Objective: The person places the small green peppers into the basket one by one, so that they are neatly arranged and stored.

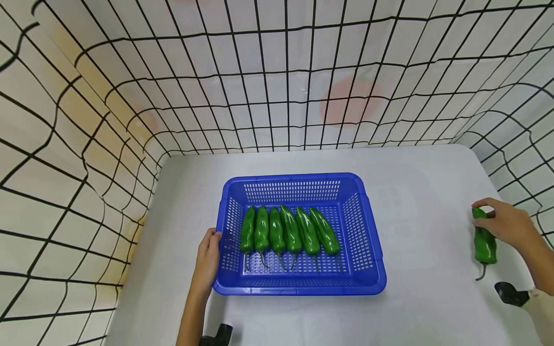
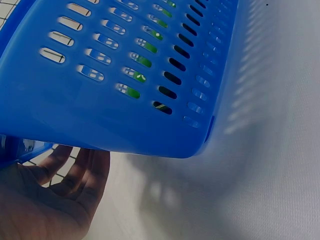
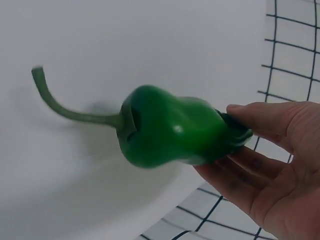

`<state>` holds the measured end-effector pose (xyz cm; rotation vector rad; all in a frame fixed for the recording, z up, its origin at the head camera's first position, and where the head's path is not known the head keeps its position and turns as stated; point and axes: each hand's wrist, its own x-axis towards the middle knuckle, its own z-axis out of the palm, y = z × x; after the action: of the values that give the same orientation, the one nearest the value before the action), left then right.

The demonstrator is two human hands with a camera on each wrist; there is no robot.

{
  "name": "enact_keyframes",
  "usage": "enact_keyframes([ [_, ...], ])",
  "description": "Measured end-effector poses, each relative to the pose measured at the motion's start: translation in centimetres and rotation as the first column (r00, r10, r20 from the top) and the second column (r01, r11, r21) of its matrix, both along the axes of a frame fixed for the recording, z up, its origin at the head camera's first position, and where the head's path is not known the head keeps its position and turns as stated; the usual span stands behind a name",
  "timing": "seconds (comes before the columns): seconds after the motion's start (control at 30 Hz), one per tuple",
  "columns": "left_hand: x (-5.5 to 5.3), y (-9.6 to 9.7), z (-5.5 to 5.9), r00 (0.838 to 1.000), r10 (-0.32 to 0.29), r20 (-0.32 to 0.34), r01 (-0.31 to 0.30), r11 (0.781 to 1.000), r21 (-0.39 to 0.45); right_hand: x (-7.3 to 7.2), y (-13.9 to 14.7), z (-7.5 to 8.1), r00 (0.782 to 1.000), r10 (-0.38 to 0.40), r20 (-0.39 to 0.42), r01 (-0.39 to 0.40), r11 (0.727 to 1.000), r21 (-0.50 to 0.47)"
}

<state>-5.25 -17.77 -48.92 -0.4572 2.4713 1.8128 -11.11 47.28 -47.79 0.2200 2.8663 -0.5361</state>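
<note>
A blue plastic basket (image 1: 298, 291) holds several green peppers (image 1: 277, 229) lying side by side, stems toward the near side. At the basket's left side, my left hand (image 1: 208, 257) grips the rim. In the left wrist view the fingers of that hand (image 2: 70, 195) curl at the rim, and peppers show through the slots in the wall. Far to the right, my right hand (image 1: 510, 223) pinches a single green pepper (image 1: 484, 245) by its tip end. The right wrist view shows this pepper (image 3: 170, 127) between thumb and fingers, its curved stem pointing away from the hand.
A white table surface (image 1: 424, 206) lies beneath the basket. Black wire mesh (image 1: 285, 77) rises along the back, left and right edges, with pale printed sheeting behind it. Dark wrist devices (image 1: 510, 293) sit near both forearms.
</note>
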Motion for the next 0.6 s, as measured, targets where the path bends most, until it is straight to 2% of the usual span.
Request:
enact_keyframes([
  [0.6, 0.0, 0.0, -0.1, 1.000, -0.004, -0.004, 0.004, 1.000, -0.009, -1.6, -4.0, 2.8, 0.997, 0.075, -0.023, -0.078, 0.981, -0.178],
])
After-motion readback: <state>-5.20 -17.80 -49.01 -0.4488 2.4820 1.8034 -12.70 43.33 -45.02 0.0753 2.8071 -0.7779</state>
